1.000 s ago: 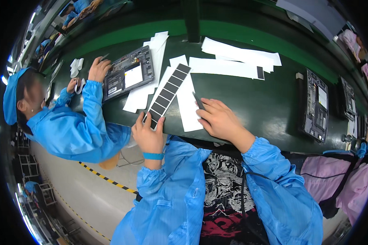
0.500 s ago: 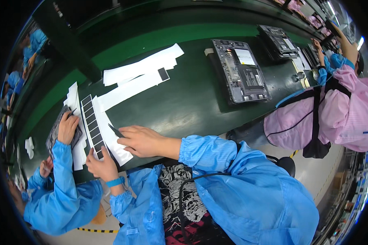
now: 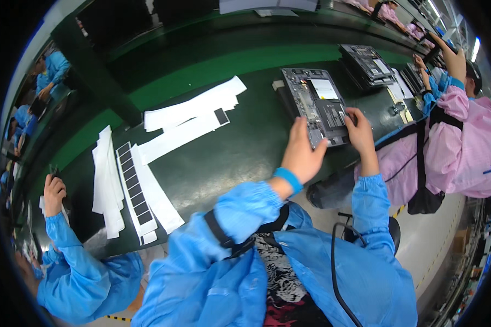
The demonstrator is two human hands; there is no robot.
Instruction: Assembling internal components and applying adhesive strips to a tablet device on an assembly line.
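My left hand [image 3: 305, 151], with a blue band at its wrist, reaches over the near left corner of an opened laptop base [image 3: 316, 103]. Its fingers are stretched and the thumb stands apart. At the near right edge of the same base is my right hand [image 3: 361, 133], fingers apart and bent over the battery side. Whether the fingertips press on the base is hard to tell. A bare circuit board, a black battery [image 3: 333, 115] and a white label show on the base, which lies atop another dark one. No tweezers show in my hands.
Left lie white paper strips [image 3: 193, 106], more strips [image 3: 106, 185] and a strip of black rectangles [image 3: 133, 185]. Another stack of laptop bases [image 3: 368, 62] stands far right. A co-worker in blue [image 3: 87, 278] sits left, holding a small dark tool; one in pink [image 3: 458, 141] is right.
Both my hands have left the paper strips and moved right to the laptop base. The tweezers in my right hand are out of sight. The left co-worker's hand and dark device moved away from the strips.
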